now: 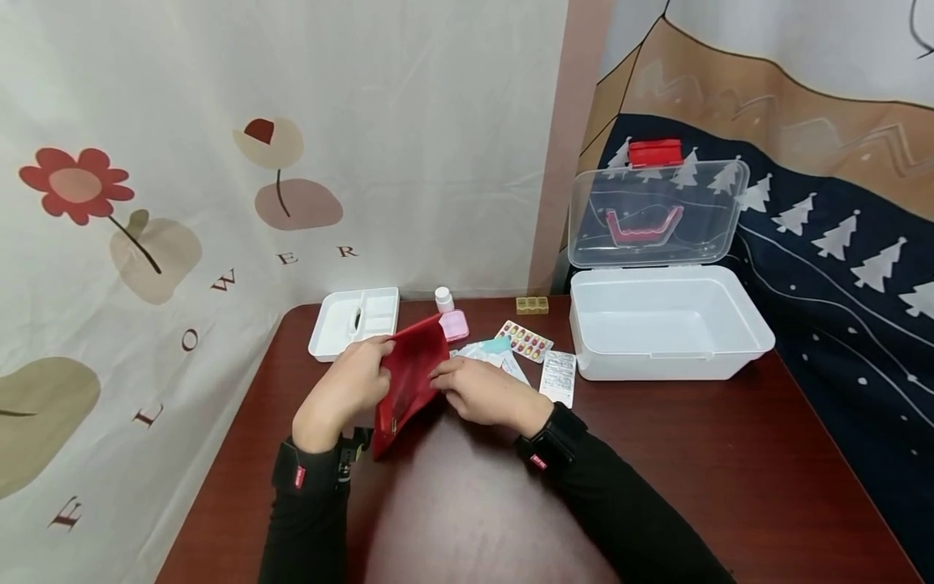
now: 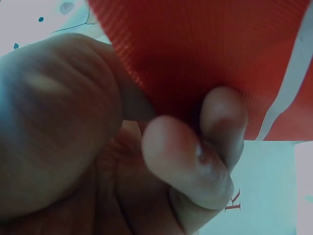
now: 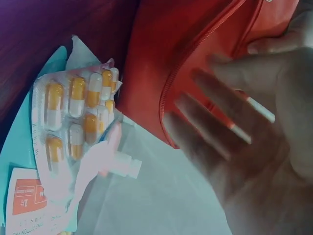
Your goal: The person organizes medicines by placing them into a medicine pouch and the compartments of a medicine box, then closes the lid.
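Observation:
A red zip pouch (image 1: 410,381) stands tilted above the table, its zipper (image 3: 183,66) showing in the right wrist view. My left hand (image 1: 344,391) grips the pouch at its left side, thumb and fingers curled at its edge; in the left wrist view the fingertips (image 2: 222,112) press against the red fabric. My right hand (image 1: 492,392) is at the pouch's right side. In the right wrist view its blurred fingers (image 3: 195,142) are loosely extended before the zipper; contact cannot be told. Beside the pouch lies a blister pack of orange-and-white capsules (image 3: 76,112).
Behind the hands are a white divided tray (image 1: 336,324), a white bottle (image 1: 443,298), a pink case (image 1: 455,325) and a small yellow box (image 1: 532,306). Packets (image 1: 503,357), a capsule blister (image 1: 525,341) and a silver blister (image 1: 558,378) lie right of the pouch. An open-lidded white box (image 1: 649,367) stands right.

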The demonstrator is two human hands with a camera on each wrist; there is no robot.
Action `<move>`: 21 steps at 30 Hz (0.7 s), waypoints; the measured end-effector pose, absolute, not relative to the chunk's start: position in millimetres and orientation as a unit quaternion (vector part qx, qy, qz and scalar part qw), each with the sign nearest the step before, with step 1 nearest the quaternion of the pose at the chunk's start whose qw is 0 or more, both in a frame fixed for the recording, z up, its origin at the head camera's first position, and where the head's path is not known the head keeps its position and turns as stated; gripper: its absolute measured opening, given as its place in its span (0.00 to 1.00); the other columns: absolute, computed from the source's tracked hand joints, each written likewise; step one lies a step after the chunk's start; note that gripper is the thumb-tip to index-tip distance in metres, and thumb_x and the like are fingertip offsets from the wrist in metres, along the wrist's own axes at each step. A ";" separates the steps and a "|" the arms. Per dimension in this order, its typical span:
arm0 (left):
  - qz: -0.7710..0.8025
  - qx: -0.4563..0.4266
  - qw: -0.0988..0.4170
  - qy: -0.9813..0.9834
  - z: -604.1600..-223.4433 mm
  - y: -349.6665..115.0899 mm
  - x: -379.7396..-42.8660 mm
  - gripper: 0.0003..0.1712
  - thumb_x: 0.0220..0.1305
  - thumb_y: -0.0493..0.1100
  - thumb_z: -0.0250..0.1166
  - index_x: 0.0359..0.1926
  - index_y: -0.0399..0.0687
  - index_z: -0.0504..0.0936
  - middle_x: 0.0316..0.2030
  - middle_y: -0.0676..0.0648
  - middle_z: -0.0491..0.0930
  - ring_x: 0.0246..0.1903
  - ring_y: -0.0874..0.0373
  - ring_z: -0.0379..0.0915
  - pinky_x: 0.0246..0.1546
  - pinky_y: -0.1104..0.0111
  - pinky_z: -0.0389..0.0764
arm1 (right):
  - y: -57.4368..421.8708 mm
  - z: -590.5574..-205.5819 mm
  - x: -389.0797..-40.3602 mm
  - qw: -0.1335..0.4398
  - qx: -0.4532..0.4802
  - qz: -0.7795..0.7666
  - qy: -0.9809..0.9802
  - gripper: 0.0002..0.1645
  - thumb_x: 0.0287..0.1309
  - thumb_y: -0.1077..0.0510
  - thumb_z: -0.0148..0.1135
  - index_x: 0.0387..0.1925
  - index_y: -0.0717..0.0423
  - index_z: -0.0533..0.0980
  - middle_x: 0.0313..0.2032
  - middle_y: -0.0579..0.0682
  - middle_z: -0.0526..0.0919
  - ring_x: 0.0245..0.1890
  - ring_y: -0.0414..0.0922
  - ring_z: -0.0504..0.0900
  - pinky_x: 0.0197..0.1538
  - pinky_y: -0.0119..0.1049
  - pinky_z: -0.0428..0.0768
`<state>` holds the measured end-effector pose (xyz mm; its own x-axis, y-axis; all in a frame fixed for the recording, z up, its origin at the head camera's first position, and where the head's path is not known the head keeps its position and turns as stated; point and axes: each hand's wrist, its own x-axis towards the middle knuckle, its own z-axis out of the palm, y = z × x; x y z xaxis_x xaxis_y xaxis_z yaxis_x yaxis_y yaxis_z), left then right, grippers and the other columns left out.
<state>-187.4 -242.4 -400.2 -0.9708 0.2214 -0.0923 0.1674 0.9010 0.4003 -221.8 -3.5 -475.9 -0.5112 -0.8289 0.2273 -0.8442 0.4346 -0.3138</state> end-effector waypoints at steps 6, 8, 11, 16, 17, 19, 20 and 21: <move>0.199 0.097 0.073 0.973 -398.0 -246.6 -187.0 0.33 0.70 0.31 0.51 0.74 0.29 0.77 0.75 0.33 0.77 0.68 0.39 0.78 0.59 0.52 0.81 | 9.8 -463.2 -229.6 0.087 0.383 0.251 -0.885 0.12 0.72 0.61 0.67 0.50 0.56 0.91 0.48 0.50 0.92 0.52 0.49 0.91 0.58 0.47 0.88; 0.204 0.092 0.077 0.972 -397.7 -248.6 -186.9 0.33 0.70 0.31 0.51 0.75 0.28 0.76 0.75 0.32 0.76 0.65 0.40 0.78 0.53 0.55 0.81 | 17.2 -458.6 -233.3 0.106 0.335 0.271 -0.896 0.12 0.72 0.60 0.67 0.50 0.57 0.91 0.46 0.51 0.93 0.49 0.50 0.92 0.56 0.49 0.88; 0.212 0.084 0.080 0.970 -397.6 -251.9 -187.6 0.33 0.71 0.32 0.51 0.75 0.28 0.75 0.75 0.31 0.77 0.59 0.41 0.78 0.46 0.58 0.78 | 29.4 -452.3 -238.0 0.118 0.268 0.288 -0.912 0.11 0.72 0.59 0.67 0.49 0.57 0.91 0.45 0.51 0.93 0.46 0.51 0.92 0.52 0.52 0.88; 0.213 0.083 0.080 0.970 -398.2 -257.3 -189.6 0.32 0.73 0.32 0.52 0.75 0.28 0.75 0.73 0.31 0.79 0.56 0.44 0.79 0.49 0.58 0.78 | 46.0 -448.7 -244.5 0.081 0.197 0.279 -0.936 0.12 0.74 0.56 0.66 0.47 0.54 0.92 0.48 0.53 0.94 0.49 0.53 0.92 0.51 0.54 0.88; 0.215 0.082 0.082 0.970 -398.3 -258.2 -189.7 0.32 0.73 0.32 0.52 0.75 0.28 0.75 0.73 0.31 0.78 0.56 0.44 0.79 0.48 0.58 0.79 | 48.2 -449.5 -245.7 0.070 0.190 0.274 -0.940 0.12 0.74 0.55 0.66 0.47 0.54 0.92 0.48 0.53 0.94 0.49 0.54 0.92 0.50 0.54 0.88; 0.216 0.080 0.082 0.970 -398.5 -259.8 -189.9 0.32 0.73 0.32 0.52 0.75 0.28 0.75 0.73 0.31 0.78 0.56 0.44 0.79 0.48 0.58 0.79 | 51.2 -452.1 -247.9 0.049 0.180 0.263 -0.947 0.12 0.74 0.54 0.67 0.48 0.53 0.92 0.49 0.53 0.94 0.49 0.54 0.92 0.50 0.54 0.87; 0.217 0.078 0.083 0.969 -398.3 -260.4 -189.8 0.32 0.73 0.32 0.52 0.76 0.28 0.75 0.74 0.31 0.78 0.57 0.44 0.79 0.48 0.59 0.78 | 52.0 -453.9 -249.0 0.040 0.177 0.258 -0.949 0.12 0.74 0.53 0.68 0.48 0.53 0.92 0.49 0.53 0.94 0.49 0.54 0.92 0.49 0.54 0.87; 0.220 0.076 0.085 0.969 -398.3 -260.9 -189.6 0.32 0.74 0.32 0.53 0.76 0.28 0.75 0.73 0.31 0.78 0.56 0.43 0.79 0.47 0.59 0.79 | 52.4 -456.1 -249.9 0.029 0.177 0.254 -0.950 0.12 0.74 0.53 0.68 0.48 0.53 0.92 0.49 0.53 0.94 0.49 0.54 0.91 0.49 0.54 0.87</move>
<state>-189.6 -260.9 -398.3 -0.9741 0.1841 -0.1317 0.1092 0.8918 0.4390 -249.9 52.4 -456.1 -0.9354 -0.3221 0.1455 -0.3518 0.8078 -0.4730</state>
